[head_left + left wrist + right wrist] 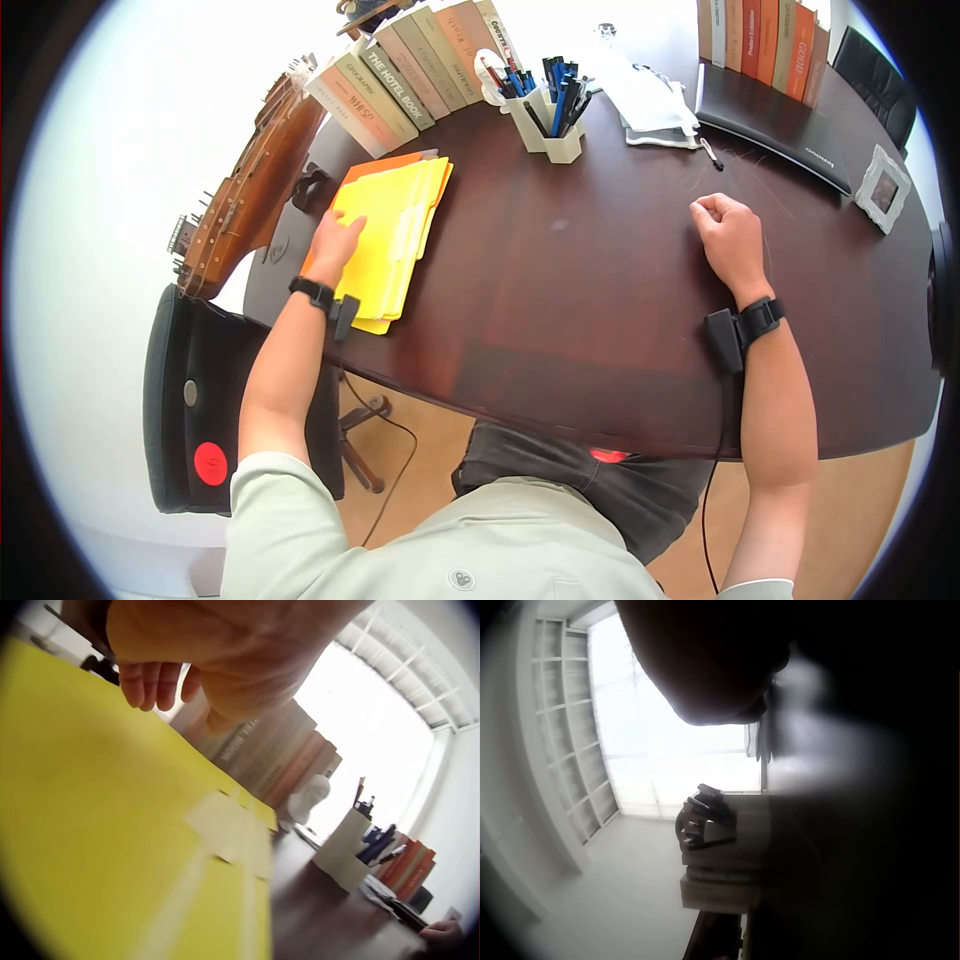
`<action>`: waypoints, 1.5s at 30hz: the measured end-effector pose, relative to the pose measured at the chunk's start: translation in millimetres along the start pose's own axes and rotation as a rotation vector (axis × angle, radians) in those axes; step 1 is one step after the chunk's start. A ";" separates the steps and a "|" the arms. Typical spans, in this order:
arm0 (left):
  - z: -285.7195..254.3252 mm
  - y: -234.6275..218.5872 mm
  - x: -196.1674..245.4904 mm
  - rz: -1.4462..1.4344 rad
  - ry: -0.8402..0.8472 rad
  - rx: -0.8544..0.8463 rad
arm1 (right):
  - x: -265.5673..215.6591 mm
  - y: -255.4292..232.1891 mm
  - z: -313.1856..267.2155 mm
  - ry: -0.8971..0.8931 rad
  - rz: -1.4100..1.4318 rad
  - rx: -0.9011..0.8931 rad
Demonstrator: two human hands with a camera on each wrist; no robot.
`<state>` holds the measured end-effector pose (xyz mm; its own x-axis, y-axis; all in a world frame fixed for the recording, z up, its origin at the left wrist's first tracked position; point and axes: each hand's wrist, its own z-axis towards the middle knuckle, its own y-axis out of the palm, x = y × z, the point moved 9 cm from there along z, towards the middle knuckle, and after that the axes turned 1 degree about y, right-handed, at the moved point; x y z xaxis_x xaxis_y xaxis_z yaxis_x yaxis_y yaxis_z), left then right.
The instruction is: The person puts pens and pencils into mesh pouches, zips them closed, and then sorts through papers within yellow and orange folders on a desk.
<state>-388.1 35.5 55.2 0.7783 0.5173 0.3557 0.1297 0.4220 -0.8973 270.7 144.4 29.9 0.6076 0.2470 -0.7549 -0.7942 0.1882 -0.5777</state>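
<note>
A stack of yellow folders (385,240) lies at the left of the dark table, with an orange one showing beneath its upper and left edges. My left hand (338,243) is over the stack's left edge, thumb apart from the fingers. In the left wrist view the palm (232,652) faces the yellow cover (97,802) with relaxed fingers; contact with it cannot be told. My right hand (730,240) rests on the table's right part, loosely curled around nothing. The right wrist view shows that hand (712,667) only as a dark shape.
Books (395,85) and a pen holder (545,125) stand along the back. Papers (650,105), a black laptop (770,130), more books (765,45) and a photo frame (884,190) are at the right. A wooden ship model (245,190) stands beyond the left edge, above a black chair (215,400).
</note>
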 end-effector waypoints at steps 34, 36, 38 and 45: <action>-26.7 -4.9 -31.4 0.073 -0.291 -0.558 | -4.4 -1.7 -2.7 -0.028 0.003 0.007; -28.0 -2.6 -39.4 -0.026 -0.348 -0.549 | -4.5 -2.3 -2.9 -0.019 0.015 0.000; -34.8 0.0 -39.6 -0.174 -0.402 -0.554 | -2.5 -1.6 -3.7 -0.004 0.022 -0.009; -30.2 -1.1 -37.1 -0.453 -0.381 -0.580 | -4.5 -2.7 -3.1 -0.011 0.011 -0.003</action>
<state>-398.5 -6.6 35.1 0.3264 0.6509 0.6854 0.7580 0.2529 -0.6012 270.1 139.9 34.0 0.5986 0.2596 -0.7578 -0.8010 0.1822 -0.5703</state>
